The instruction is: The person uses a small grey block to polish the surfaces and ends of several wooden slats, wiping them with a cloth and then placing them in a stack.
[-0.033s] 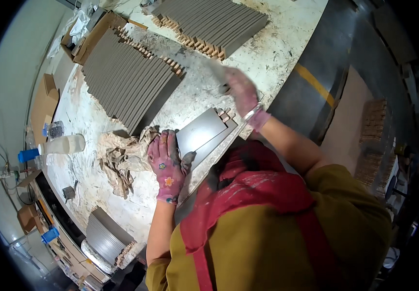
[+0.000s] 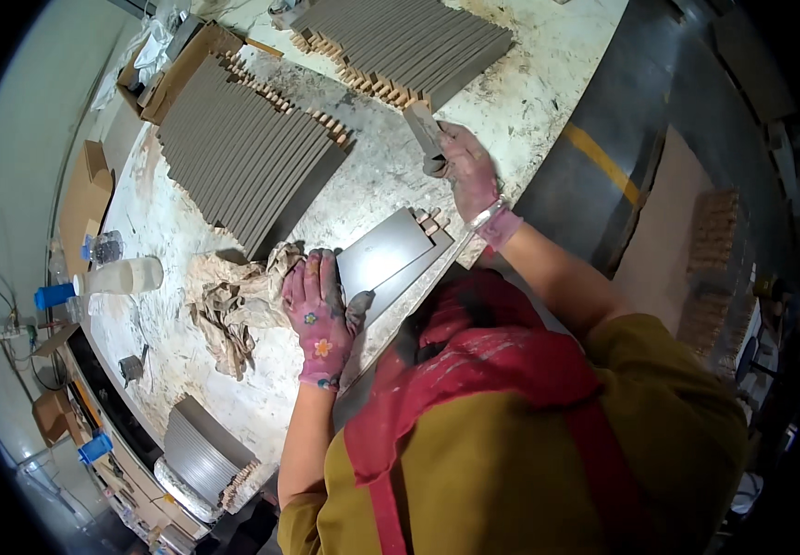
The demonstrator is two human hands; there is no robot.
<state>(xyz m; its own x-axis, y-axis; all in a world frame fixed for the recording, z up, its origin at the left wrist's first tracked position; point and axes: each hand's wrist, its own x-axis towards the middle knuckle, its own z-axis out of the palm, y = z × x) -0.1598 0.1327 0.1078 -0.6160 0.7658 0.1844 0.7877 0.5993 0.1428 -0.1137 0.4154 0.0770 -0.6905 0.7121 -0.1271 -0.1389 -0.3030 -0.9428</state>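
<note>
My left hand (image 2: 315,319), in a pink flowered glove with dark smudges, lies with fingers stretched out at the left end of a smooth grey plate (image 2: 383,254), its thumb against the plate's edge. A second grey plate shows partly from under the first, with tan tabs (image 2: 429,222) at their far right end. Above the table, beyond those tabs, my right hand (image 2: 470,171) is closed around a flat grey block (image 2: 424,129); its exact kind I cannot tell. A crumpled, stained cloth (image 2: 224,305) touches the left side of my left hand.
Two big rows of grey plates with tan tabs, one at middle left (image 2: 247,153) and one at the back (image 2: 409,46), stand on the stained white table (image 2: 529,102). Bottles (image 2: 122,277) lie or stand at left; a smaller stack (image 2: 201,444) is at the near left.
My right hand, blurred before, shows sharply now, slightly lower and to the right with the grey block. The left hand and the plates look unmoved.
</note>
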